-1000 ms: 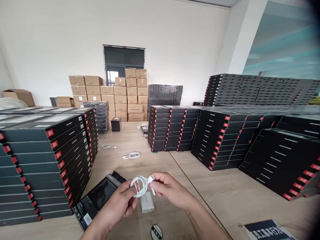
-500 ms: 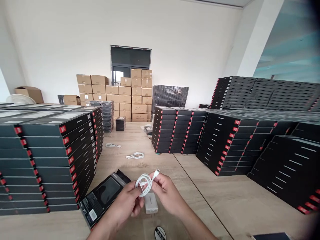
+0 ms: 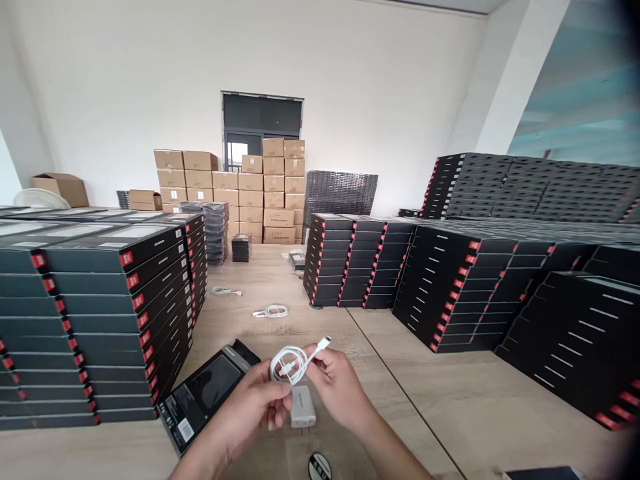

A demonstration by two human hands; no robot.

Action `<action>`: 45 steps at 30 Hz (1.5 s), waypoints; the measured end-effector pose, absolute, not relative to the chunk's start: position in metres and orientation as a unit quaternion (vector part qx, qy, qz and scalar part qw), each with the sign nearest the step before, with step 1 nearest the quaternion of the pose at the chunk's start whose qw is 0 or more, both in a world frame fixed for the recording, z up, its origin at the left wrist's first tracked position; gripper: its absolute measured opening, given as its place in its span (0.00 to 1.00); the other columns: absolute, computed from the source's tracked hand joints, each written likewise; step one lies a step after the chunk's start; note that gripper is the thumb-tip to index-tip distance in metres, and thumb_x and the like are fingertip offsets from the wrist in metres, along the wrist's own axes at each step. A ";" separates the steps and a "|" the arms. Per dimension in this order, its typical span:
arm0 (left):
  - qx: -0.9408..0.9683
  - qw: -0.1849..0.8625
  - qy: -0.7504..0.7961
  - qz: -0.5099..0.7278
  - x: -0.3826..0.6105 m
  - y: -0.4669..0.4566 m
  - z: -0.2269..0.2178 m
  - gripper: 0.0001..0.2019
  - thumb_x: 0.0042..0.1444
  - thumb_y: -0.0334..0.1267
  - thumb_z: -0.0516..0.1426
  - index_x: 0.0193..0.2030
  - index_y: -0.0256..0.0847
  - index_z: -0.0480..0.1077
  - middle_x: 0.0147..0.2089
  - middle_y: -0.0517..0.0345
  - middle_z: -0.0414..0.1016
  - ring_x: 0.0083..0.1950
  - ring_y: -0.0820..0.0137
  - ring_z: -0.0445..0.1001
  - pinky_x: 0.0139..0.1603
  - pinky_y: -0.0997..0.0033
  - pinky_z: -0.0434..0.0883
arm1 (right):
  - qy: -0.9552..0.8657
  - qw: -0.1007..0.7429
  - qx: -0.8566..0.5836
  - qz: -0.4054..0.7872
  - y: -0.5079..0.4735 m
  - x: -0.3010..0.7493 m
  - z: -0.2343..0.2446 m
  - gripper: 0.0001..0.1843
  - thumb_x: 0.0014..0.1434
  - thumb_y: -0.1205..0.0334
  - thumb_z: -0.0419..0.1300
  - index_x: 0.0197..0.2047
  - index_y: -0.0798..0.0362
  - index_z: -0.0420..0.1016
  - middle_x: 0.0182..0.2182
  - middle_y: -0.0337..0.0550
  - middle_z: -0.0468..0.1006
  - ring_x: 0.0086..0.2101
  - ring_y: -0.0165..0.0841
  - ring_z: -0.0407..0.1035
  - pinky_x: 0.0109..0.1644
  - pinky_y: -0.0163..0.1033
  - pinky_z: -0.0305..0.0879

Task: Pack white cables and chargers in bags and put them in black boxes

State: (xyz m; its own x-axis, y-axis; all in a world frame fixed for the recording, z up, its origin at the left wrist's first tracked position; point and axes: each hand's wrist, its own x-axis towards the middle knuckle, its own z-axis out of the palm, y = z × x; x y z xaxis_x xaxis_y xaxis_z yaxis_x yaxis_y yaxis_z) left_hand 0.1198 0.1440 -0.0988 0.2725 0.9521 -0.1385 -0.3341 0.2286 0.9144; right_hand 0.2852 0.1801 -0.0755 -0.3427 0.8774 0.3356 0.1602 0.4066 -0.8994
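Two hands, one left hand (image 3: 265, 400) and one right hand (image 3: 333, 383), share one coiled white cable (image 3: 287, 369) showing two plug ends. Two more cables, one (image 3: 225, 291) and another (image 3: 261, 313), lie on the worktop (image 3: 270, 280) toward its far edge, making three. There is one white charger (image 3: 303, 405) with two prongs, one flat-lying black box (image 3: 205, 390) and, toward the near edge, one round label (image 3: 319, 467). One small dark stack (image 3: 241, 247) stands near the far edge. One block of boxes (image 3: 360, 267) shows three columns; the other stacked boxes (image 3: 125, 313) are too many to count. The carton pile (image 3: 250, 193) has two cartons in its top row.
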 end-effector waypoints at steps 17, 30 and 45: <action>0.558 0.561 0.458 0.406 0.132 0.137 -0.097 0.25 0.53 0.65 0.52 0.34 0.41 0.64 0.23 0.62 0.73 0.16 0.77 0.63 0.17 0.77 0.53 | -0.326 0.641 -0.291 0.630 0.179 0.270 -0.078 0.23 0.56 0.37 0.60 0.27 0.50 0.69 0.16 0.31 0.66 0.17 0.28 0.63 0.30 0.39 0.69; 0.650 0.331 0.577 0.366 0.130 0.132 -0.131 0.10 0.41 0.33 0.60 0.14 0.44 0.64 0.18 0.62 0.64 0.23 0.70 0.60 0.27 0.71 0.50 | -0.309 0.653 -0.313 0.616 0.201 0.299 -0.082 0.19 0.48 0.49 0.71 0.36 0.52 0.75 0.13 0.27 0.66 0.14 0.26 0.61 0.22 0.34 0.62; 0.229 0.601 0.316 0.698 0.170 0.150 -0.125 0.35 0.43 0.42 0.69 0.57 0.45 0.61 0.48 0.51 0.74 0.49 0.61 0.76 0.46 0.64 0.74 | -0.554 0.613 -0.442 0.348 0.192 0.278 -0.094 0.32 0.60 0.34 0.51 0.50 0.50 0.80 0.60 0.47 0.71 0.63 0.45 0.57 0.70 0.52 0.46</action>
